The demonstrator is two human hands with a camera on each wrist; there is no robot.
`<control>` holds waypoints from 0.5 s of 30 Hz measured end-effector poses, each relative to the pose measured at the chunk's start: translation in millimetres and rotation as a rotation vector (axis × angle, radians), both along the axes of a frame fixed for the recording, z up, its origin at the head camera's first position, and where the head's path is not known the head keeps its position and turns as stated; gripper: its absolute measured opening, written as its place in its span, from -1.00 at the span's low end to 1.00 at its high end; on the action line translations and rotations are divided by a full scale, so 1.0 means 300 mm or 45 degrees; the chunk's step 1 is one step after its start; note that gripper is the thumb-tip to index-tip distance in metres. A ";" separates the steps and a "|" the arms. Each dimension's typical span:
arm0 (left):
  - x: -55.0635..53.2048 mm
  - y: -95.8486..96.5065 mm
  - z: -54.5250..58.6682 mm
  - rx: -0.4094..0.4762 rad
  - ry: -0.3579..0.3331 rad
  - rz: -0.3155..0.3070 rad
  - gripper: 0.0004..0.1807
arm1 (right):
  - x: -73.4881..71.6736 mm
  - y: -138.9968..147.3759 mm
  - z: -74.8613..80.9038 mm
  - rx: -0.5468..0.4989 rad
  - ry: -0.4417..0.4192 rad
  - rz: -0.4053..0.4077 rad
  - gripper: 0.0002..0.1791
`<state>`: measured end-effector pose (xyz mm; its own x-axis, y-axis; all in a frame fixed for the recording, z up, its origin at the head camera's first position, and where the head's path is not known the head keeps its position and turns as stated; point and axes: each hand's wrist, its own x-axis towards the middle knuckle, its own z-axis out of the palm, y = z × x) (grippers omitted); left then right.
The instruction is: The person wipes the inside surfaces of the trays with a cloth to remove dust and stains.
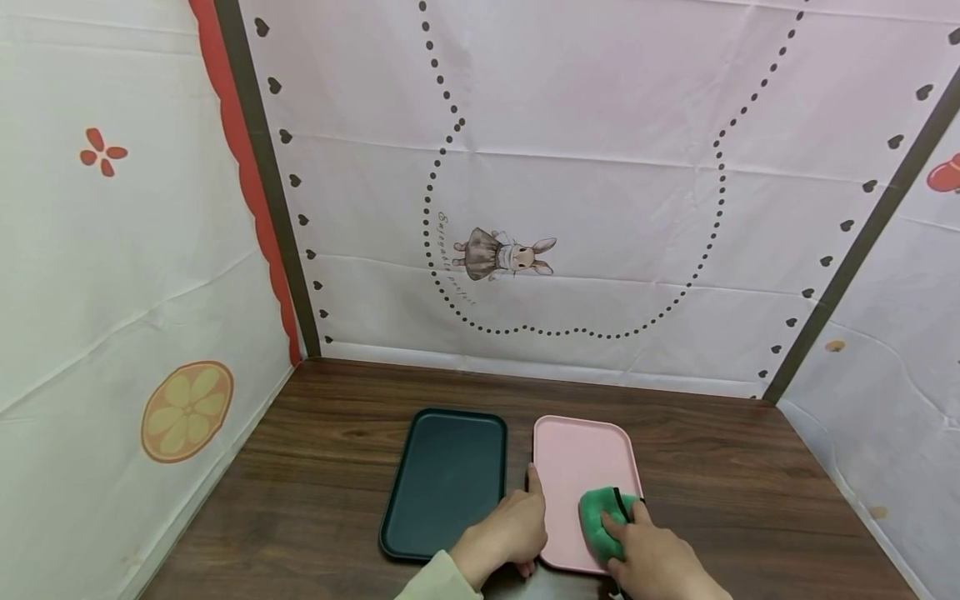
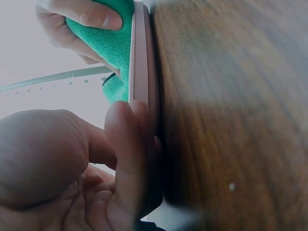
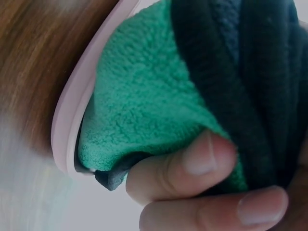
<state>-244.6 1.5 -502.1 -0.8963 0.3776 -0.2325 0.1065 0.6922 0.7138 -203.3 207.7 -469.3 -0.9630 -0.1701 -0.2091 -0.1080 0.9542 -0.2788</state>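
Note:
In the head view a pink tray (image 1: pixel 577 450) lies on the table. My right hand (image 1: pixel 660 558) grips a folded green cloth (image 1: pixel 597 521) with dark edging and presses it on the tray's near right part. The right wrist view shows bent fingers (image 3: pixel 192 168) on the fuzzy cloth (image 3: pixel 144 91), beside the tray rim (image 3: pixel 72 115). My left hand (image 1: pixel 513 525) is at the tray's left edge, one finger extended along it. Its fingertips (image 2: pixel 122 113) touch the tray's outer side (image 2: pixel 140 57) in the left wrist view; the thumb is partly hidden.
A dark green tray (image 1: pixel 450 483) lies just left of the pink one, beside the left hand. Both are on a brown wooden table (image 1: pixel 712 467). Printed white sheets (image 1: pixel 585 208) stand as walls at the back and both sides.

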 end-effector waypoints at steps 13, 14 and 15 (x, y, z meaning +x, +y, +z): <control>-0.002 0.000 -0.005 0.015 0.002 -0.011 -0.11 | 0.004 -0.020 -0.001 -0.006 0.015 0.022 -0.34; -0.002 0.000 -0.004 0.014 -0.002 -0.011 -0.11 | 0.004 -0.022 0.000 -0.004 0.017 0.024 -0.34; -0.002 0.000 -0.003 0.014 -0.005 -0.009 -0.10 | 0.004 -0.025 0.000 -0.002 0.017 0.025 -0.34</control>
<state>-245.2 1.4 -503.1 -0.8925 0.3868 -0.2318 0.1087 0.6834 0.7219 -202.1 200.2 -469.2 -0.9621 -0.1895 -0.1960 -0.1306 0.9514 -0.2790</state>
